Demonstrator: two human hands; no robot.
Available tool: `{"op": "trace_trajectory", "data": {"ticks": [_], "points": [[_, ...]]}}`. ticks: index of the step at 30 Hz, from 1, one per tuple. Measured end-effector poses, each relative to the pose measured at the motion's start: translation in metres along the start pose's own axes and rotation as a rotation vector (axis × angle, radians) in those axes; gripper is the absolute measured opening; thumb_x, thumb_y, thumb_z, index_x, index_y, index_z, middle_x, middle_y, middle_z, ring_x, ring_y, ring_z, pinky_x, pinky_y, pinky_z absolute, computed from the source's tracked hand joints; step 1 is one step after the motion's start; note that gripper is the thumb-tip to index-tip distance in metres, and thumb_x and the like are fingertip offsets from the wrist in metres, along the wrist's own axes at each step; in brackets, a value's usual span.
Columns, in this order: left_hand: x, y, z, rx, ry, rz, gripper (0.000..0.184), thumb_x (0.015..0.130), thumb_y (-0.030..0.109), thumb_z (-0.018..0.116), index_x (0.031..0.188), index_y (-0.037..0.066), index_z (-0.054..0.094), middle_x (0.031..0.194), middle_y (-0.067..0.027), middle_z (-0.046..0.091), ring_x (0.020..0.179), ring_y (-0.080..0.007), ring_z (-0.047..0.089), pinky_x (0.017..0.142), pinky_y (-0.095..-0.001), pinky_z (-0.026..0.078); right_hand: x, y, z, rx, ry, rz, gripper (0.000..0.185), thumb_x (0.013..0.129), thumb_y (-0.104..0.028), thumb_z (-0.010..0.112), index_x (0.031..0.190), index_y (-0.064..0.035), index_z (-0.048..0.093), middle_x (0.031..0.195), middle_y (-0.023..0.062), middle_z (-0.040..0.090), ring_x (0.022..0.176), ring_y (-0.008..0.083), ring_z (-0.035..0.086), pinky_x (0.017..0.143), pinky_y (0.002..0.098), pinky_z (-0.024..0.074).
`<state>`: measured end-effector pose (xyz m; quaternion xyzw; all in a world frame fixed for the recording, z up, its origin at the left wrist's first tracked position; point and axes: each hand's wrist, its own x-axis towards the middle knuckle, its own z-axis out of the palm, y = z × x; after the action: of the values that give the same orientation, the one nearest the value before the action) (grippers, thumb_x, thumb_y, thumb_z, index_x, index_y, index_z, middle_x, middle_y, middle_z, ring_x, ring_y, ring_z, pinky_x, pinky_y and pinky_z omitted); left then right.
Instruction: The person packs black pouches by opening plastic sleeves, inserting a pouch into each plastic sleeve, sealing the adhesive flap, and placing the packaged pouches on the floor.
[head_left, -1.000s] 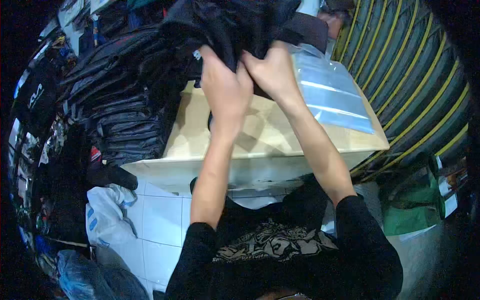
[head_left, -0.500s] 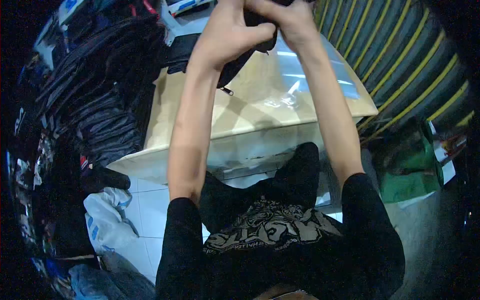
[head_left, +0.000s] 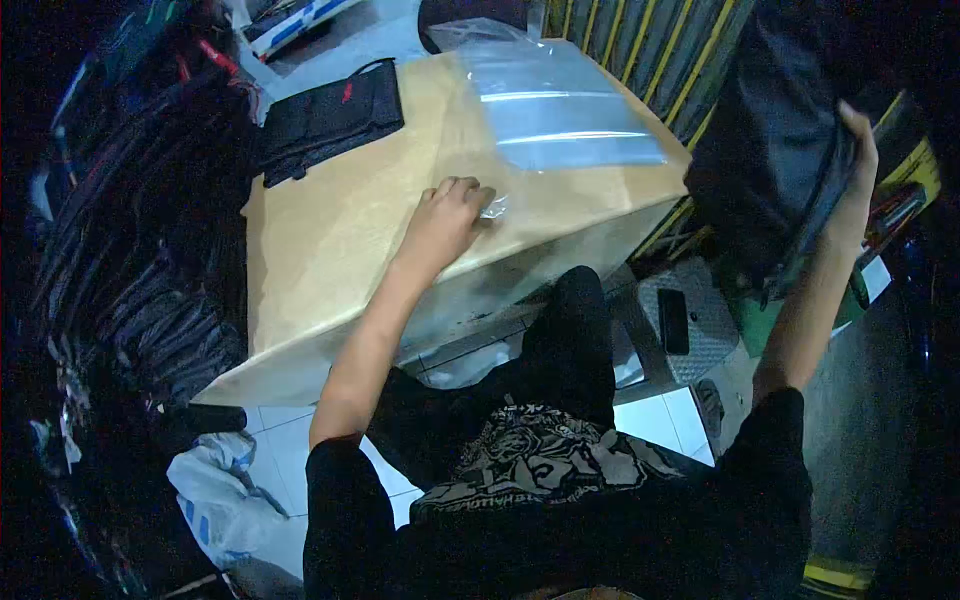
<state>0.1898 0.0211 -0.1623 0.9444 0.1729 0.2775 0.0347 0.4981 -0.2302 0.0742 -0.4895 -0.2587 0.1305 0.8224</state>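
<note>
My right hand (head_left: 857, 155) is closed on the edge of a black fabric bag (head_left: 765, 140), lifted off to the right of the table. The bag hangs upright, and part of the hand is behind its edge. On the table (head_left: 340, 250), my left hand (head_left: 455, 215) has its fingers curled down at a shiny edge of clear plastic; its fingertips are partly hidden. Beyond them lies a flat stack of clear plastic bags (head_left: 570, 115). Left of these rests a folded black bag (head_left: 330, 112) with a small red mark.
A tall pile of black bags (head_left: 150, 230) stands along the table's left side. Yellow-striped shutter slats (head_left: 640, 50) rise behind. At lower right, a phone (head_left: 674, 322) lies on a grey stool (head_left: 715, 320). A white plastic sack (head_left: 225, 500) sits on the floor.
My hands have come apart. The right one has carried the black bag off to the right; the left has dropped to the tabletop by the plastic. My view has shifted slightly.
</note>
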Motion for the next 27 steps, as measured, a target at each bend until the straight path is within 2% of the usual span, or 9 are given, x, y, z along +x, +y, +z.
{"op": "trace_trajectory", "data": {"ticks": [3, 4, 9, 14, 15, 17, 20, 24, 27], "points": [[0.010, -0.002, -0.003, 0.012, 0.036, 0.085, 0.025, 0.076, 0.014, 0.064, 0.099, 0.006, 0.063, 0.094, -0.0098, 0.064, 0.091, -0.0264, 0.061, 0.080, -0.0393, 0.045, -0.021, 0.016, -0.041, -0.126, 0.034, 0.029, 0.029, 0.073, -0.026, 0.067, 0.092, -0.0052, 0.060, 0.085, 0.0043, 0.061, 0.077, 0.0208, 0.058, 0.073, 0.0327, 0.0472], [0.018, -0.003, 0.000, -0.091, 0.237, 0.158, 0.018, 0.076, 0.008, 0.062, 0.093, 0.005, 0.063, 0.084, -0.0095, 0.064, 0.078, -0.0266, 0.062, 0.075, -0.0380, 0.046, -0.022, 0.015, -0.062, -0.308, -0.179, -0.044, 0.030, 0.071, -0.025, 0.067, 0.092, -0.0052, 0.059, 0.082, 0.0036, 0.059, 0.075, 0.0198, 0.057, 0.070, 0.0312, 0.0461], [0.048, 0.006, -0.013, -0.088, 0.381, 0.065, 0.010, 0.080, 0.006, 0.061, 0.089, 0.005, 0.061, 0.083, -0.0115, 0.062, 0.076, -0.0289, 0.063, 0.064, -0.0368, 0.050, -0.017, 0.080, -0.142, -0.642, -0.399, 0.065, 0.054, 0.058, -0.017, 0.068, 0.108, -0.0013, 0.052, 0.086, 0.0047, 0.058, 0.078, 0.0166, 0.056, 0.069, 0.0256, 0.0443], [0.070, 0.016, -0.025, -0.248, 0.541, 0.020, 0.010, 0.084, 0.003, 0.062, 0.094, 0.003, 0.063, 0.088, -0.0114, 0.065, 0.075, -0.0232, 0.065, 0.062, -0.0302, 0.052, -0.099, 0.075, -0.021, -0.730, -0.829, 0.306, 0.078, 0.054, -0.013, 0.077, 0.123, 0.0058, 0.047, 0.122, 0.0115, 0.055, 0.113, 0.0205, 0.049, 0.102, 0.0336, 0.0332], [0.073, 0.017, -0.026, -0.255, 0.564, 0.031, 0.010, 0.084, 0.003, 0.062, 0.094, 0.003, 0.063, 0.088, -0.0112, 0.065, 0.075, -0.0223, 0.065, 0.062, -0.0295, 0.052, -0.106, 0.091, -0.016, -0.653, -0.860, 0.287, 0.070, 0.056, -0.019, 0.079, 0.115, 0.0076, 0.052, 0.114, 0.0167, 0.059, 0.106, 0.0230, 0.054, 0.096, 0.0326, 0.0394], [0.076, 0.020, -0.025, -0.276, 0.602, 0.048, 0.010, 0.085, 0.004, 0.062, 0.094, 0.002, 0.063, 0.088, -0.0106, 0.065, 0.074, -0.0206, 0.065, 0.061, -0.0283, 0.051, -0.106, 0.111, -0.008, -1.051, -1.013, 0.136, 0.057, 0.059, -0.028, 0.078, 0.097, 0.0096, 0.057, 0.097, 0.0235, 0.061, 0.094, 0.0291, 0.059, 0.084, 0.0348, 0.0450], [0.073, 0.031, -0.036, -0.294, 0.634, 0.076, 0.010, 0.084, 0.003, 0.063, 0.093, 0.001, 0.063, 0.088, -0.0117, 0.064, 0.076, -0.0243, 0.064, 0.063, -0.0306, 0.051, -0.113, 0.108, 0.035, -1.353, -0.925, 0.132, 0.052, 0.058, -0.034, 0.077, 0.075, 0.0096, 0.053, 0.069, 0.0212, 0.054, 0.068, 0.0314, 0.056, 0.064, 0.0390, 0.0442], [0.056, 0.034, -0.042, -0.297, 0.678, 0.073, 0.014, 0.081, -0.002, 0.065, 0.095, 0.000, 0.064, 0.089, -0.0123, 0.065, 0.077, -0.0233, 0.064, 0.065, -0.0296, 0.051, -0.112, 0.102, 0.060, -1.380, -0.759, -0.011, 0.048, 0.063, -0.030, 0.071, 0.070, 0.0146, 0.054, 0.072, 0.0325, 0.059, 0.074, 0.0440, 0.062, 0.070, 0.0442, 0.0497], [0.050, 0.035, -0.043, -0.269, 0.692, 0.103, 0.015, 0.080, -0.003, 0.065, 0.095, 0.000, 0.065, 0.089, -0.0119, 0.066, 0.077, -0.0201, 0.065, 0.064, -0.0276, 0.051, -0.106, 0.111, 0.058, -1.437, -0.670, -0.230, 0.047, 0.064, -0.029, 0.071, 0.070, 0.0144, 0.054, 0.072, 0.0324, 0.059, 0.073, 0.0452, 0.061, 0.069, 0.0445, 0.0506]]}}
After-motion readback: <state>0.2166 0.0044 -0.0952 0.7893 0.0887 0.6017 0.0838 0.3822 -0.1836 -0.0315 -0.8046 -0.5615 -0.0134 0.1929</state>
